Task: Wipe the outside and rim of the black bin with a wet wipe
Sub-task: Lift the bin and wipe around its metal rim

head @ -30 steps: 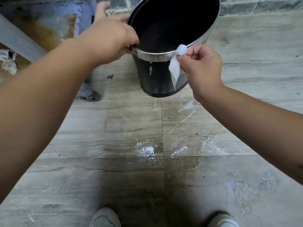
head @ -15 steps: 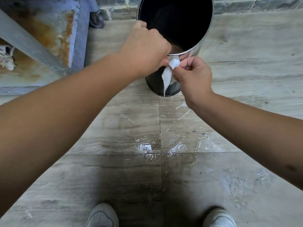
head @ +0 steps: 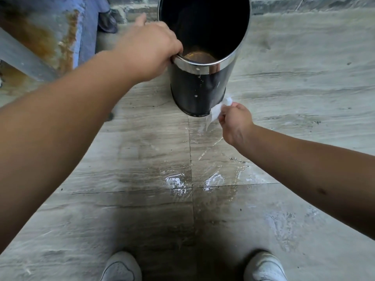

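The black bin [head: 194, 92] with a shiny metal rim [head: 199, 68] stands on the tiled floor, tipped toward me so its dark inside shows. My left hand [head: 150, 51] grips the rim on its left side. My right hand [head: 236, 122] is down at the bin's lower right edge, pinching a white wet wipe [head: 218, 111] that touches the bin's side near the base. White specks and drips mark the bin's front.
A wet patch [head: 190, 179] shines on the grey floor tiles in front of the bin. A rusty blue metal structure [head: 46, 37] stands at the left. A brick wall edge [head: 304, 3] runs behind. My white shoes [head: 121, 266] are at the bottom.
My right hand slid the wipe from the rim down the bin's side to its base. My left hand shifted from near the wipe back to the rim's left side.
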Demonstrator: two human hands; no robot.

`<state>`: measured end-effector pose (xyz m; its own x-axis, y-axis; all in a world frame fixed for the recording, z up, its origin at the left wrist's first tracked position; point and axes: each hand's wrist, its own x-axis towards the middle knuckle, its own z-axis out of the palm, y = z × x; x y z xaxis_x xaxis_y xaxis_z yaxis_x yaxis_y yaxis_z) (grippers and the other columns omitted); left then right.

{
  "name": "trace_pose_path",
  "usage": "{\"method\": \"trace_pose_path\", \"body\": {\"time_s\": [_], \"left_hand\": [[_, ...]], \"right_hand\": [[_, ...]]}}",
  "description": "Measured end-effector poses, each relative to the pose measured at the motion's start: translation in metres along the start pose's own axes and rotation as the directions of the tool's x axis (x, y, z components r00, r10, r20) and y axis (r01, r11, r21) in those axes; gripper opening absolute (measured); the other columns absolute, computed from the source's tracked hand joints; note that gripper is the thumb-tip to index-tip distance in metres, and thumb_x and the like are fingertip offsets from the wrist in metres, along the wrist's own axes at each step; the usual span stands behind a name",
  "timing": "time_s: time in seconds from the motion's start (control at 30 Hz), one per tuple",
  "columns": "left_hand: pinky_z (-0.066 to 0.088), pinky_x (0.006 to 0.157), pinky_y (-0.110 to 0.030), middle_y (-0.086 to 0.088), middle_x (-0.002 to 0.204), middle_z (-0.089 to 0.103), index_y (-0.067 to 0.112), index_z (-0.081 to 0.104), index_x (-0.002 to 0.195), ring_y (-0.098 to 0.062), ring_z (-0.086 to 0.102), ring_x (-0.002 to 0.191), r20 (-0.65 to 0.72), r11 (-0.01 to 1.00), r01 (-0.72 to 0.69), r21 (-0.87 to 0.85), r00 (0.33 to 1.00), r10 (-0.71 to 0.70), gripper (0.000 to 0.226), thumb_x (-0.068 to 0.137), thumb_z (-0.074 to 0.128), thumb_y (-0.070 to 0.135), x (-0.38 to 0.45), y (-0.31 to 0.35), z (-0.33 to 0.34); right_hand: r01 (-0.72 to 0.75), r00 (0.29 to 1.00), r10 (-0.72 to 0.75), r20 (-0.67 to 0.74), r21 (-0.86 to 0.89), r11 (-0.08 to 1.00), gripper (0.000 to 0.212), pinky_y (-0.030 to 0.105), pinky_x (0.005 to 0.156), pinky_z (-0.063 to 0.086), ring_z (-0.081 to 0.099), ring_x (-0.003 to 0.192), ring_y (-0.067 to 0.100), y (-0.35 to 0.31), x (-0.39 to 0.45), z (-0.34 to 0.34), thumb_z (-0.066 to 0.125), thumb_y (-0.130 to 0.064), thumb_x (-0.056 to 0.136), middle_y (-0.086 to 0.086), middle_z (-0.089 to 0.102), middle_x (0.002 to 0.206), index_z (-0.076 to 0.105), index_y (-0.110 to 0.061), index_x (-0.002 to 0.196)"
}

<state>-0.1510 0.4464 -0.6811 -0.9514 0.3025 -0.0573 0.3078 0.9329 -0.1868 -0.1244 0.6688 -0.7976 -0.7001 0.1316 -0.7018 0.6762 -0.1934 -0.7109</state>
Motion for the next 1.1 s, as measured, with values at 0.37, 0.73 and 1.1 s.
{"method": "trace_pose_path", "body": {"time_s": [0.37, 0.73, 1.1], "left_hand": [[0.029, 0.105, -0.05, -0.013, 0.097, 0.068, 0.012, 0.065, 0.099, -0.037, 0.058, 0.101, -0.056, 0.996, -0.087, 0.024, 0.995, 0.088, 0.016, 0.091, 0.059, 0.024, -0.002, 0.019, -0.004], [0.047, 0.068, -0.046, -0.014, 0.085, 0.064, 0.01, 0.063, 0.09, -0.039, 0.059, 0.085, -0.083, 0.993, 0.006, -0.114, 0.996, -0.016, 0.023, 0.092, 0.057, 0.033, -0.002, 0.041, -0.003], [0.031, 0.072, -0.043, -0.009, 0.071, 0.051, 0.017, 0.043, 0.078, -0.031, 0.046, 0.069, -0.097, 0.974, 0.225, 0.028, 0.97, -0.221, 0.027, 0.095, 0.054, 0.034, 0.007, 0.066, -0.003]], "right_hand": [[-0.068, 0.993, 0.078, -0.09, 0.109, 0.992, 0.008, 0.027, 0.063, 0.051, 0.061, 0.09, 0.015, -0.017, 0.003, 0.033, 0.041, -0.033, 0.1, -0.014, 0.055, 0.095, 0.047, -0.036, 0.095], [0.224, 0.972, -0.228, 0.048, 0.08, 0.971, 0.065, 0.022, 0.077, 0.05, 0.062, 0.103, 0.013, -0.03, -0.013, 0.044, 0.033, 0.002, 0.089, -0.008, 0.061, 0.131, 0.048, -0.032, 0.142], [0.317, 0.948, -0.316, 0.028, -0.009, 0.948, 0.033, 0.038, 0.069, 0.052, 0.059, 0.069, 0.026, -0.086, -0.053, 0.057, 0.048, 0.007, 0.084, 0.006, 0.063, 0.08, 0.066, -0.02, 0.086]]}}
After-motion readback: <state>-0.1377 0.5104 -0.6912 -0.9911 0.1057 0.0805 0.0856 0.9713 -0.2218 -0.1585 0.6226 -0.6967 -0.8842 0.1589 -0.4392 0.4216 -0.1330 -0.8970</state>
